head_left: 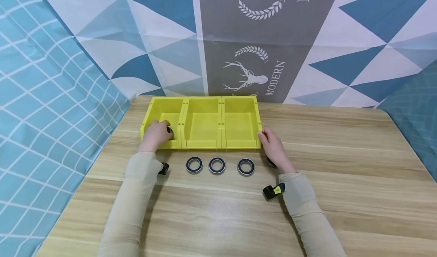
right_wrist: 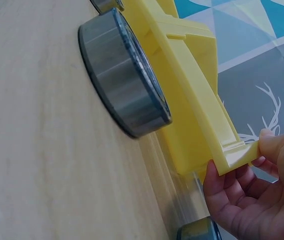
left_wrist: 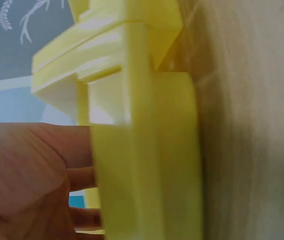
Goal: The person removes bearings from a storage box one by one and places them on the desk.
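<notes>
My left hand (head_left: 157, 134) reaches into the left compartment of the yellow bin row (head_left: 202, 144) and holds a dark-rimmed ball bearing (head_left: 170, 132) low inside it. In the left wrist view the bin's front wall (left_wrist: 126, 165) hides my left fingertips and the bearing. At the row's front right corner my right hand (head_left: 274, 147) pinches the yellow edge between thumb and fingers, as the right wrist view shows. Partly under that hand, another bearing (head_left: 271, 162) lies on the table.
Three bearings lie in front of the bins: a left one (head_left: 194, 165), a middle one (head_left: 216, 166) and a right one (head_left: 246, 167). A patterned cloth (head_left: 164, 40) hangs right behind the bins. Blue grid cloth (head_left: 51, 97) borders the wooden table (head_left: 218, 219) on the left.
</notes>
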Motion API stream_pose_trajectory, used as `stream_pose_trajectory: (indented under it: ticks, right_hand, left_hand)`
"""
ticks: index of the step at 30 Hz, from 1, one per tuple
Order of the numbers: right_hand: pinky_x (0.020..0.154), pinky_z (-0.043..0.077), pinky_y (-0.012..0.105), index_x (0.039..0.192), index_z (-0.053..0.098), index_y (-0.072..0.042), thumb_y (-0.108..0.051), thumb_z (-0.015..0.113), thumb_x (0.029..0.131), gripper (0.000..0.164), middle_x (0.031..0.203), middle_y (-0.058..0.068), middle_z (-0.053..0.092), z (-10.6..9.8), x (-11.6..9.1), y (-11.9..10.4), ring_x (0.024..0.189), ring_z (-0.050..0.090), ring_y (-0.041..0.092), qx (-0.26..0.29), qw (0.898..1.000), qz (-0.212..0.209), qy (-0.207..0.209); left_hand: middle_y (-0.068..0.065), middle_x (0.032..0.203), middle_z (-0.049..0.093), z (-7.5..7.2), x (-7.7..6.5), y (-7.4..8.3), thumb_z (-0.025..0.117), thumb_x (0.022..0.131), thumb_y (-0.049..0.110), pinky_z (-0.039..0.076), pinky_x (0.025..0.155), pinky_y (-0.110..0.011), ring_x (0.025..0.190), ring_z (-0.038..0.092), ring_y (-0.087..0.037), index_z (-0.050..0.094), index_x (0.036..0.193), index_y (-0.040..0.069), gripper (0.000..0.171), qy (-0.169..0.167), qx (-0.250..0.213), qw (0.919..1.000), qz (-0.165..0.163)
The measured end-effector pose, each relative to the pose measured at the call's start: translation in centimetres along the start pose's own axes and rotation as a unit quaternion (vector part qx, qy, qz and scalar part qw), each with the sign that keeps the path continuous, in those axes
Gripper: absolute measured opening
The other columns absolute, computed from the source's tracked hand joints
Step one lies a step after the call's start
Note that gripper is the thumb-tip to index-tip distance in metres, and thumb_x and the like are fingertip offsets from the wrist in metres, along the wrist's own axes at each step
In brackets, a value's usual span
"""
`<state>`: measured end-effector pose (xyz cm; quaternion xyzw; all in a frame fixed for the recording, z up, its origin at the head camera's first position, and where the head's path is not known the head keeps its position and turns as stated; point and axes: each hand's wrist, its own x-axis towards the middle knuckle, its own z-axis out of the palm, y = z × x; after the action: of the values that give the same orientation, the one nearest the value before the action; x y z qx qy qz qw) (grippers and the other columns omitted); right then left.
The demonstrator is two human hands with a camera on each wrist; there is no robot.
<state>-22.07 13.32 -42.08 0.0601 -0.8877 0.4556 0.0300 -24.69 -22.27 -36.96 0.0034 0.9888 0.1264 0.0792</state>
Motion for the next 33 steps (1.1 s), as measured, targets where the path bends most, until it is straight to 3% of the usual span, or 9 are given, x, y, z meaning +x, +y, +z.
stream_pose_trajectory:
  ticks: [7, 23, 33]
  right_hand:
    - [0.06, 0.033, 0.03, 0.093, 0.044, -0.009, -0.032, 0.036, 0.09, 0.024, 0.073, 0.006, 0.04, 0.2, 0.0, 0.0, 0.068, 0.041, 0.02, 0.001, 1.0, 0.003, -0.001]
    - [0.059, 0.033, 0.03, 0.094, 0.044, -0.01, -0.034, 0.035, 0.09, 0.026, 0.072, 0.006, 0.04, 0.1, 0.0, 0.0, 0.068, 0.041, 0.02, 0.001, 1.0, 0.001, 0.001]
    - [0.059, 0.033, 0.03, 0.094, 0.044, -0.011, -0.035, 0.035, 0.09, 0.026, 0.074, 0.006, 0.041, 0.2, 0.1, 0.2, 0.068, 0.041, 0.02, 0.004, 1.0, 0.006, 0.0]
  left_hand:
    - [-0.02, 0.095, 0.051, 0.8, 0.5, -0.4, 0.057, 0.076, 0.02, 0.038, 0.072, -0.046, 0.089, 0.045, -0.034, 0.051, 0.102, 0.001, 0.032, -0.004, 0.008, 1.0, 0.004]
    - [-0.023, 0.1, 0.049, 1.1, 0.5, -0.4, 0.057, 0.076, 0.017, 0.035, 0.077, -0.047, 0.091, 0.044, -0.035, 0.05, 0.108, -0.002, 0.037, 0.015, -0.013, 0.9998, 0.009]
    - [-0.025, 0.103, 0.049, 1.2, 0.1, -0.3, 0.055, 0.077, 0.014, 0.035, 0.079, -0.048, 0.093, 0.043, -0.038, 0.05, 0.111, -0.002, 0.037, 0.052, -0.026, 0.998, 0.025]
